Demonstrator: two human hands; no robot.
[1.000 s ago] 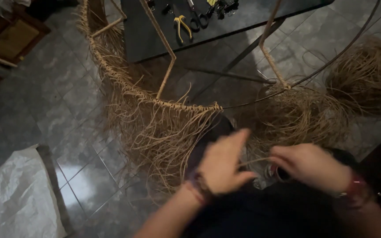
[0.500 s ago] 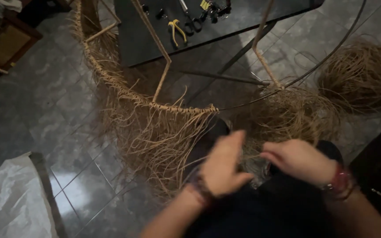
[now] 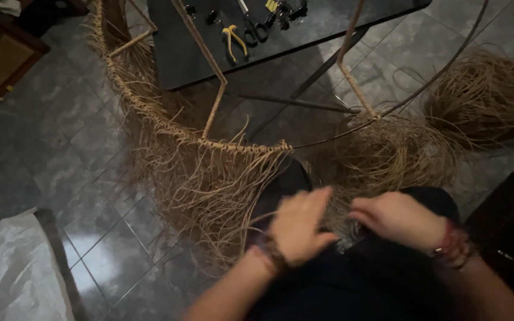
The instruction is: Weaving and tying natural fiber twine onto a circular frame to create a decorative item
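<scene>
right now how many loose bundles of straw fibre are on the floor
2: one bundle just beyond the hands under the metal hoop, another bundle at far right. More may be hidden.

You are in a craft workshop for fibre weaving: a round metal frame (image 3: pixel 209 113) fringed with straw strands fills the grey tiled floor (image 3: pixel 49 142), loose fibre bundles (image 3: pixel 489 98) lie at 2 o'clock, and yellow-handled pliers (image 3: pixel 233 40) and scissors (image 3: pixel 254 27) rest on a dark table (image 3: pixel 328 24) at 12 o'clock.

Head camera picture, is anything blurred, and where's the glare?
Head view: both the left hand and right hand are smeared by motion blur; the rattan strands stay fairly sharp; pale glare sits on the floor tiles; lighting is dim overall.
</scene>
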